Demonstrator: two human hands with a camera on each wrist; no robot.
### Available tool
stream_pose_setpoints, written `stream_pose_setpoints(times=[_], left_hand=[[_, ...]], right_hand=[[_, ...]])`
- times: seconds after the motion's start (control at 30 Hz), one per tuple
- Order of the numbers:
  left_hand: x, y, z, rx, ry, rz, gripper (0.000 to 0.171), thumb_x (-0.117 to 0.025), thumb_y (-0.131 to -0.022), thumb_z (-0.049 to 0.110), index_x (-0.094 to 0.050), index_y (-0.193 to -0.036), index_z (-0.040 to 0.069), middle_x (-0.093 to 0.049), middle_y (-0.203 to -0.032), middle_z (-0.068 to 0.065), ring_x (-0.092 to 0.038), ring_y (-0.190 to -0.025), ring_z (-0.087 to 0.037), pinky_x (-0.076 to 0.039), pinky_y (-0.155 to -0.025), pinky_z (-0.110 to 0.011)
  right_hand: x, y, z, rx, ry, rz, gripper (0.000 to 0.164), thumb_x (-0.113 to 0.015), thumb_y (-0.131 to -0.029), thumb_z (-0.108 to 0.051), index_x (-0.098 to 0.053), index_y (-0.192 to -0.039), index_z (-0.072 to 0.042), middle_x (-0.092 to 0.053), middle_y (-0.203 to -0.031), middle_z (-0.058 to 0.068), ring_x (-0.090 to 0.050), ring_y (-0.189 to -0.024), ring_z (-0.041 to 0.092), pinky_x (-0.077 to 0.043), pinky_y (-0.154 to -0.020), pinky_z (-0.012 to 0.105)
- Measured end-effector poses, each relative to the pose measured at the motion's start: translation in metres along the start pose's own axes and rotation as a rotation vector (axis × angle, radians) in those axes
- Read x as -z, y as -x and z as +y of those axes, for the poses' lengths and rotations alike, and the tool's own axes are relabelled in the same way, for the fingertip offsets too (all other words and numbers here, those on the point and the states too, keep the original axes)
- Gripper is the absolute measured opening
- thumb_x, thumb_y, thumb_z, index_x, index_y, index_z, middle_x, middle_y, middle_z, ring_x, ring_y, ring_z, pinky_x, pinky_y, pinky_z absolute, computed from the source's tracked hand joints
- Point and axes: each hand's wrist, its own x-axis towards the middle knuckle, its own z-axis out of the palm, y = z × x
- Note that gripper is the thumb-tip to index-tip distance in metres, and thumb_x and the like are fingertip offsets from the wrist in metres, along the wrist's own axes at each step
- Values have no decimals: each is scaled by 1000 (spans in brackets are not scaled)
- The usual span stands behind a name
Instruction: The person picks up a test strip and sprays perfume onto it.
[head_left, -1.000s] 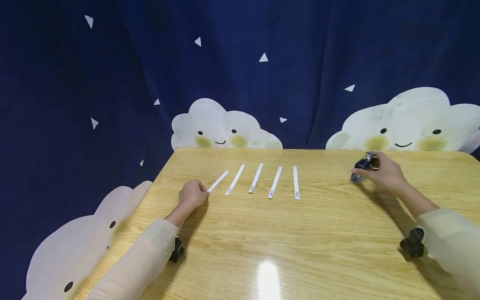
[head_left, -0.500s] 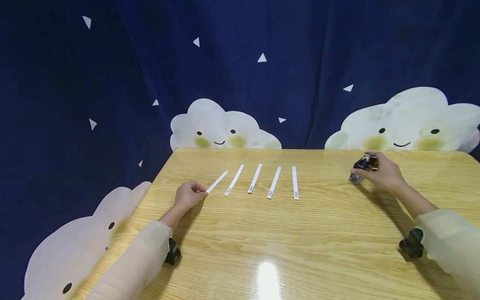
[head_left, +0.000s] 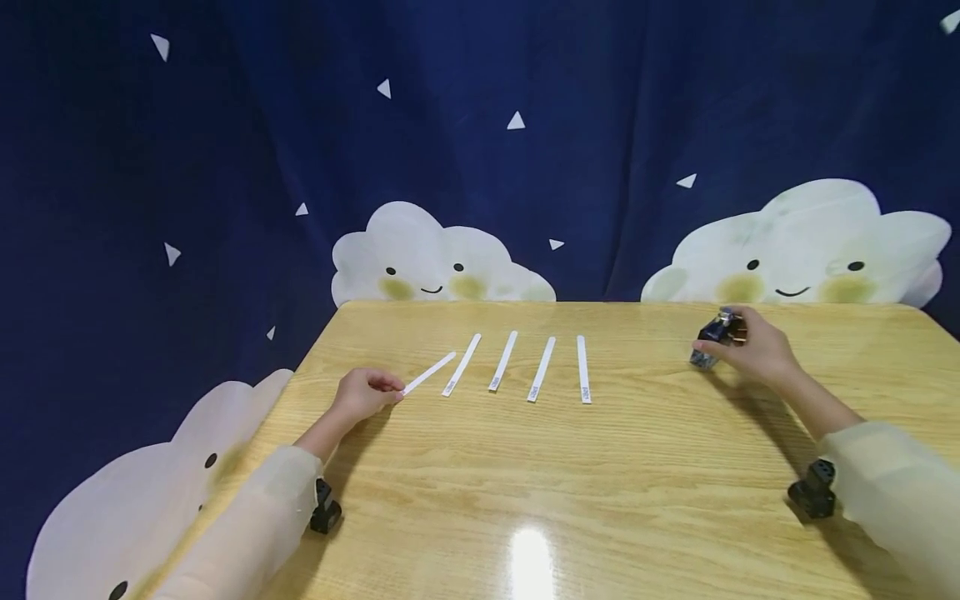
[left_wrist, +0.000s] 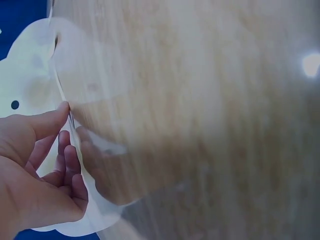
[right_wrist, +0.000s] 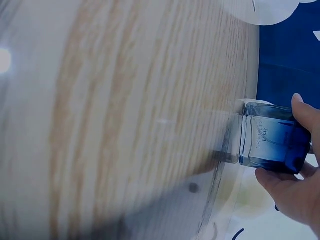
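In the head view my left hand (head_left: 363, 393) pinches the near end of a white paper test strip (head_left: 429, 373), which slants away to the right at the left end of a row. The left wrist view shows the thumb and fingertips together at the thin edge of the strip, with the other fingers curled below. My right hand (head_left: 757, 346) grips a blue glass perfume bottle (right_wrist: 272, 137) by its sides at the right of the table. The bottle's lettered face shows in the right wrist view, its base right at the tabletop.
Several more white paper strips (head_left: 502, 361) lie side by side on the wooden table (head_left: 465, 467), each with small print at the near end. A dark blue curtain (head_left: 465, 125) with clouds hangs behind the table. Black wrist cameras (head_left: 813, 490) sit under both sleeves.
My left hand has drawn a little to the left and nearer, and the strip in it has swung to a flatter slant. My right hand keeps its hold on the bottle. The head view has shifted slightly.
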Motion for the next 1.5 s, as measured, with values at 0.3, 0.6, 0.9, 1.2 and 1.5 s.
stream_pose_setpoints(times=[0.3, 0.6, 0.9, 1.2, 1.5], left_hand=[[2, 2, 1, 6, -11, -18, 10, -73, -81, 5, -74, -90, -1, -69, -78, -9, -49, -65, -7, -41, -59, -19], [-2, -1, 8, -54, -108, -12, 5, -72, -82, 4, -72, -86, 2, -69, -80, -9, -56, -72, -13, -42, -67, -21], [-5, 1, 10, -34, -91, -29, 4, -69, -85, 3, -69, -88, 1, -67, -82, -11, -57, -75, -17, -42, -66, -21], [-4, 5, 12, -36, -92, -34, 4, -67, -86, 2, -67, -89, 0, -62, -79, -7, -54, -75, -17, -41, -67, -21], [-3, 5, 12, -43, -93, -41, 7, -66, -86, 1, -67, -92, -2, -63, -81, -8, -55, -76, -16, -41, -67, -20]], right_hand=[[-4, -3, 0, 16, -15, 5, 82, -69, -87, -37, -29, -141, 11, -46, -128, 43, -48, -117, 56, -45, -96, 62], [-1, -1, 0, -36, -59, -15, 86, -69, -87, -38, -24, -143, 11, -44, -131, 41, -46, -119, 54, -43, -97, 61], [-8, -3, 8, -51, -56, 2, 87, -74, -83, -37, -28, -139, 13, -51, -123, 38, -54, -108, 47, -47, -87, 50], [-6, -3, 7, -54, -45, 29, 88, -73, -83, -40, -30, -140, 11, -54, -121, 35, -61, -98, 37, -49, -76, 30], [4, 0, 0, -127, -96, 27, 100, -69, -85, -48, -17, -147, 11, -44, -131, 38, -50, -114, 49, -51, -80, 38]])
